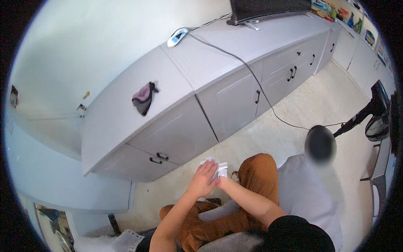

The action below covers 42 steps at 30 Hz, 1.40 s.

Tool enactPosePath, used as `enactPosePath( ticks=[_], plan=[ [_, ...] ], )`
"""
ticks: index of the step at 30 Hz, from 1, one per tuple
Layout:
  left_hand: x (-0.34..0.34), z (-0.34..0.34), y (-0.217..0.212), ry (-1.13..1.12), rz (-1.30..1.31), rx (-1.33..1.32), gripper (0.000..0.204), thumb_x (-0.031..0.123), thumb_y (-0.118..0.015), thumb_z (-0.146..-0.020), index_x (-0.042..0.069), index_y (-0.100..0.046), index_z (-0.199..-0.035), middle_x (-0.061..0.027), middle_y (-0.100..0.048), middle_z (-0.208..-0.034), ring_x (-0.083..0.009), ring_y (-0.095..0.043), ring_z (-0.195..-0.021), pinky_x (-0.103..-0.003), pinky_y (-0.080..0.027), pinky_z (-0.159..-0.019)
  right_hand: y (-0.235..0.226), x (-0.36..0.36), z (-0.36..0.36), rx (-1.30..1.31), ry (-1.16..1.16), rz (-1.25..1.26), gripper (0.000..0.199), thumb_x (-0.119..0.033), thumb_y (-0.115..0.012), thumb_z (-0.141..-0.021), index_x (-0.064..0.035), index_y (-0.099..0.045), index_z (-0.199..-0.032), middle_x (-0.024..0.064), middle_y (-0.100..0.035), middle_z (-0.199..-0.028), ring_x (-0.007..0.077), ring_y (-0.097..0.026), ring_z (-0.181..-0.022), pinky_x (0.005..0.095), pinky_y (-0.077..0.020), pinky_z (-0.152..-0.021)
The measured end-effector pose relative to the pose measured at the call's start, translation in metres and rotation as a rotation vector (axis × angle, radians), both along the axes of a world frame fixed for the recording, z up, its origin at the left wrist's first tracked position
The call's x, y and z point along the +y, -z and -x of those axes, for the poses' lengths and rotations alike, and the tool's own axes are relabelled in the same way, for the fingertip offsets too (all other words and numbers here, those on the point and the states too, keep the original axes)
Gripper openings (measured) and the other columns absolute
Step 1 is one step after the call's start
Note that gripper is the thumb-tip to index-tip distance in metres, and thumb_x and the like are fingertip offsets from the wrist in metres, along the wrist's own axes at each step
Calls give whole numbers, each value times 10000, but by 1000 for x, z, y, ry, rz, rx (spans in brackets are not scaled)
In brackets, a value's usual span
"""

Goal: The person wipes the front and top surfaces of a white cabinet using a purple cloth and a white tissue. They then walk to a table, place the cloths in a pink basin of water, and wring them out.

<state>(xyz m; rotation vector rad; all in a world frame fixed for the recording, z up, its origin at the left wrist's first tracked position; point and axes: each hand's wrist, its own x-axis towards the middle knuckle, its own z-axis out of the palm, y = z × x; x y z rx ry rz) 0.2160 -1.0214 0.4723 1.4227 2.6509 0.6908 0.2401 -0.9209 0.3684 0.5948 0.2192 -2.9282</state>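
Note:
Both my hands meet in front of my bent knees, over the light floor, around a white fabric glove [222, 167] with narrow finger-like folds. My left hand [205, 179] is bare; its fingers lie close together across the glove and press on it. My right hand [221, 182] is beneath and beside the left one, its wrist bare against the white fabric. Its fingers are hidden by the glove and my left hand, so whether the glove is worn or just held there I cannot tell. My brown trousers [260, 176] show around my forearms.
A long pale cabinet [172, 122] with dark handles runs ahead, bearing a pink-and-grey cloth [144, 99], a power strip [178, 37] and a black screen [268, 10]. A cable [256, 80] drapes to the floor toward a black fan [373, 107]. Grey fabric [306, 180] lies at my right.

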Motion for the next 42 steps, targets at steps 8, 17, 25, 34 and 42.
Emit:
enactPosePath(
  ticks=[8, 17, 25, 34, 42],
  plan=[
    [55, 112, -131, -27, -114, 502, 412, -23, -542, -712, 21, -570, -1121, -171, -505, -1243, -373, -423, -1194, -465, -366, -964, 56, 117, 99, -157, 483, -488, 374, -415, -438, -918, -143, -490, -1170, -25, -552, -1012, 144, -519, -951, 290, -419, -828],
    [159, 225, -174, 134, 165, 674, 537, 206, -553, -825, 49, -393, -1314, -142, -343, -1393, -355, -290, -1290, -480, -249, -1038, -39, 250, 246, -223, 846, -1620, 452, -221, -384, -906, 36, -338, -1275, 213, -275, -1358, 342, -275, -1252, 394, -223, -1045],
    [181, 256, -150, 182, 317, 611, 627, 431, -399, -886, 45, -305, -1371, -139, -264, -1439, -361, -186, -1337, -505, -109, -1077, -30, 79, 240, 108, 589, -1912, 525, -150, -409, -859, 127, -281, -1286, 377, -224, -1323, 512, -183, -1249, 571, -113, -1036],
    [173, 251, -155, 127, 234, 566, 572, 334, -373, -901, 11, -296, -1367, -147, -280, -1429, -359, -178, -1339, -499, -103, -1077, -59, 266, 299, -419, 974, -1592, 550, -101, -319, -863, 187, -152, -1301, 388, -144, -1362, 493, -128, -1294, 491, -80, -1099],
    [185, 250, -154, 152, 209, 533, 570, 188, -377, -832, -5, -293, -1363, -169, -288, -1420, -386, -194, -1325, -497, -100, -1077, -75, 110, 239, 397, 389, -1870, 477, -163, -492, -804, 46, -428, -1228, 257, -333, -1321, 435, -263, -1247, 565, -151, -1048]
  ],
)
